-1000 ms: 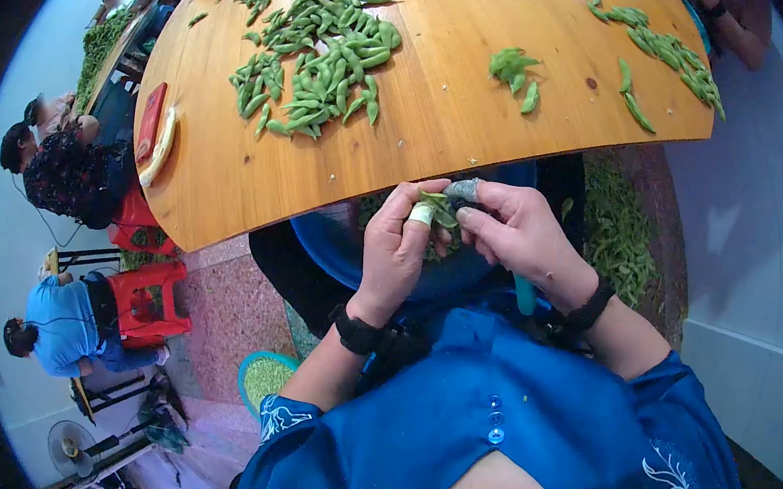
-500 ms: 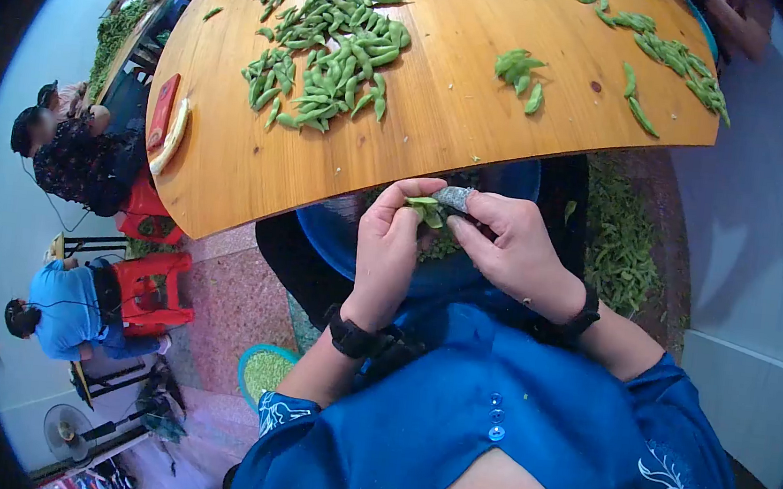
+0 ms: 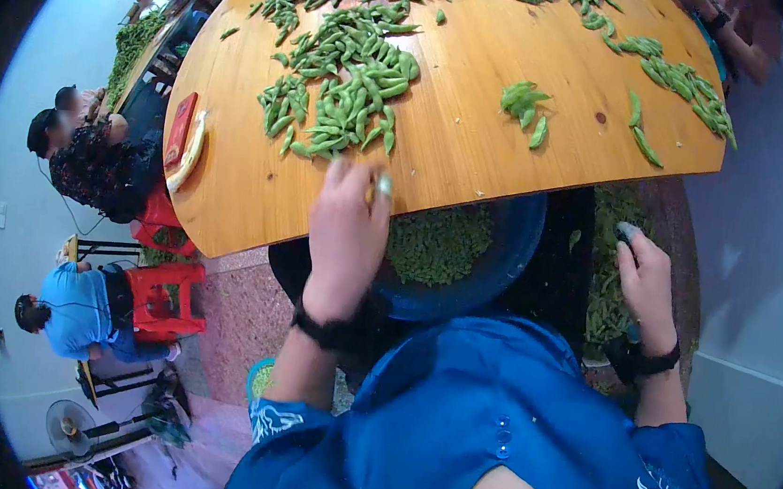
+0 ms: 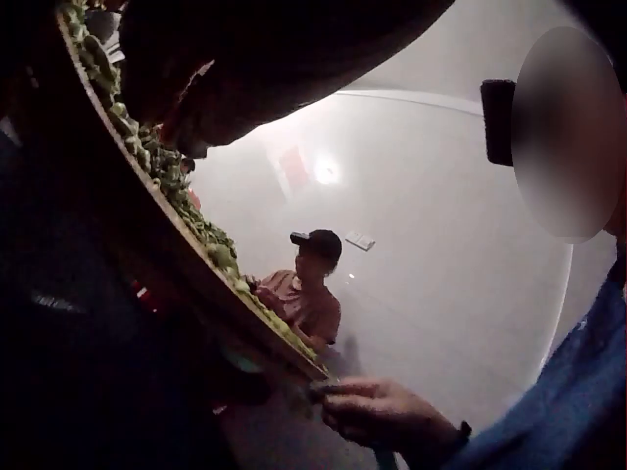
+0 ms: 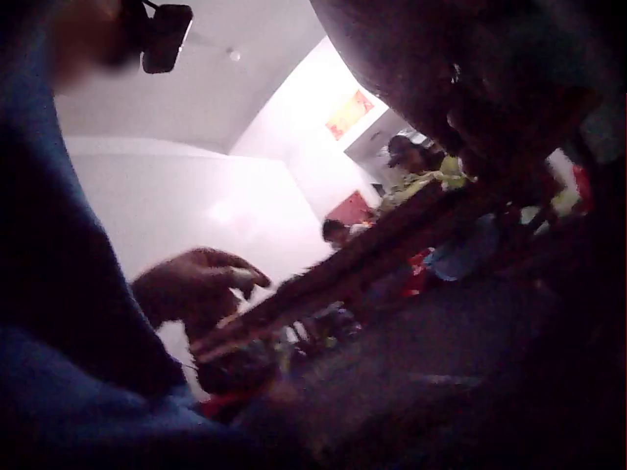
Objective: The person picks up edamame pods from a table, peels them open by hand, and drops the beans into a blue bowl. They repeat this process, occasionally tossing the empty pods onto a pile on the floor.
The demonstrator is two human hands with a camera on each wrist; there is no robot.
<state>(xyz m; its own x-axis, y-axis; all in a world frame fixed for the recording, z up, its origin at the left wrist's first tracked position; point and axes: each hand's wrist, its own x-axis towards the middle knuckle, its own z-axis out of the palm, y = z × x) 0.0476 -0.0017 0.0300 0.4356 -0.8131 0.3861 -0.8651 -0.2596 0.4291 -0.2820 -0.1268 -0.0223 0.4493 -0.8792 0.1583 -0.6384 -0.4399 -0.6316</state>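
I have two hands in my feed, each banded in black at the wrist. The left hand (image 3: 348,226) reaches over the near edge of the one worktop (image 3: 448,151), its fingers loosely bent and spread, one wrapped in white. I see nothing in its hold; blur keeps me from telling whether it touches the main spread of green pods (image 3: 358,100), which are too many for me to count. The right hand (image 3: 644,283) is held out low over one green heap (image 3: 604,312), the thumb and grey-wrapped index finger apart, with nothing visible between them.

Between the hands I get one blue basin (image 3: 531,248), holding countless small green pieces (image 3: 438,249).

Farther right on the worktop I count one small clump (image 3: 521,101), one lone pod (image 3: 539,133) beside it, and two slim pods (image 3: 645,142) nearly end to end. At the left edge lie one red flat object (image 3: 180,130) and one pale strip (image 3: 189,159).
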